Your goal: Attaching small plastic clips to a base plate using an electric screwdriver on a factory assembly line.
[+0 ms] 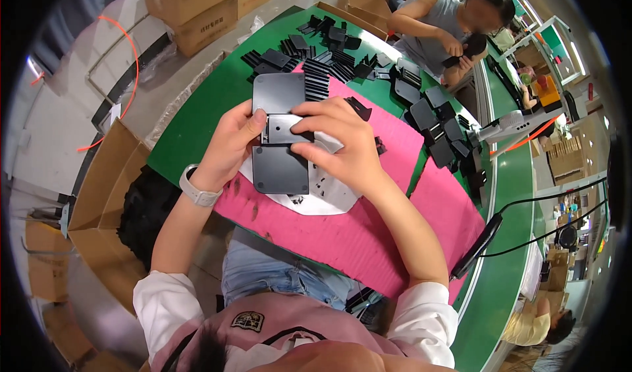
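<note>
A dark grey plastic piece, with two flat rounded plates joined by a narrower, lighter grey middle section, is held over the table in front of me. My left hand grips its left edge, thumb lying on the middle section. From the right, my right hand reaches over, with fingertips and thumb pressed on the middle section's right end. Beneath the piece lies a white sheet scattered with small dark bits. It rests on a pink mat.
Black plates and ribbed parts lie in heaps along the table's far and right sides. A black-handled tool with a cable is at the right. An open carton with black contents stands left. A co-worker sits across.
</note>
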Action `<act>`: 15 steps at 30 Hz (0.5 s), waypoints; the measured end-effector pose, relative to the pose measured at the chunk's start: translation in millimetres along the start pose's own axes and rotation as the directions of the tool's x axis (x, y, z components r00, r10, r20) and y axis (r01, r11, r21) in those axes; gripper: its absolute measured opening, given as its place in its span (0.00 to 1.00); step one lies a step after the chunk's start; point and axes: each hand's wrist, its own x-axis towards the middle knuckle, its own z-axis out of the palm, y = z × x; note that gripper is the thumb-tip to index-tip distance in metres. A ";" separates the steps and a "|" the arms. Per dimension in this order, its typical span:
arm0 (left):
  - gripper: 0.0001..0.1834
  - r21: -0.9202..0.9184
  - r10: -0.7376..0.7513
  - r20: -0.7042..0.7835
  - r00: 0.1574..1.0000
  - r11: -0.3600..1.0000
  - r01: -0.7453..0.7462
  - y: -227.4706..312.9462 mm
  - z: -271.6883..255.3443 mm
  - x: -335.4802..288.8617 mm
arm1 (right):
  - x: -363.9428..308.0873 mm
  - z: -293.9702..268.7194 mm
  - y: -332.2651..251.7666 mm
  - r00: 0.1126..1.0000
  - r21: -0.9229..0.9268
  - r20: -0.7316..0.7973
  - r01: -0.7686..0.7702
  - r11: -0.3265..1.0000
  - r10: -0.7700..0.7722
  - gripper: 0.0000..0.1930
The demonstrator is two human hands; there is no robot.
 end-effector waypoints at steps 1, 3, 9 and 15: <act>0.22 0.029 -0.004 0.018 1.000 1.000 0.003 -1.9 -0.5 0.2 | -1.5 -0.6 -2.3 0.999 -0.034 0.035 0.026 0.999 -0.025 0.15; 0.22 0.088 0.006 0.029 1.000 0.996 -0.009 -6.8 -2.1 0.1 | -4.2 1.3 -4.8 0.997 -0.105 0.068 0.056 0.993 -0.049 0.15; 0.20 0.213 -0.085 0.090 0.992 0.975 0.065 -7.9 -4.9 1.2 | -12.3 -2.7 -16.1 0.996 -0.233 0.068 0.073 0.970 -0.059 0.16; 0.12 0.598 0.163 0.206 0.965 0.759 -0.256 4.4 12.2 1.7 | -52.4 -70.7 -35.2 0.985 -0.282 0.061 -0.140 0.949 0.163 0.15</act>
